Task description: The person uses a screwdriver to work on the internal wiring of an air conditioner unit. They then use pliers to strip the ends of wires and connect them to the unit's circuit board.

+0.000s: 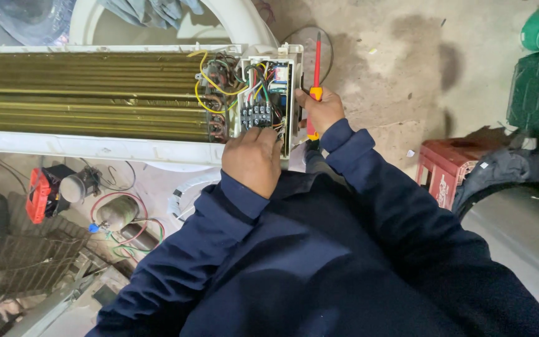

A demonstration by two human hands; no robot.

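The wire box (263, 103) lies open mid-frame; the left hand (252, 159) pokes its wires, fingers hidden, while the right hand (321, 109) grips a red screwdriver (316, 68).

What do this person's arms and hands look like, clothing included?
Both arms are covered by long dark navy sleeves of a plain jacket or work top, with no markings visible. Each sleeve ends in a folded cuff at the wrist. The left hand and the right hand are bare: no gloves, and no rings or watch show in this view.
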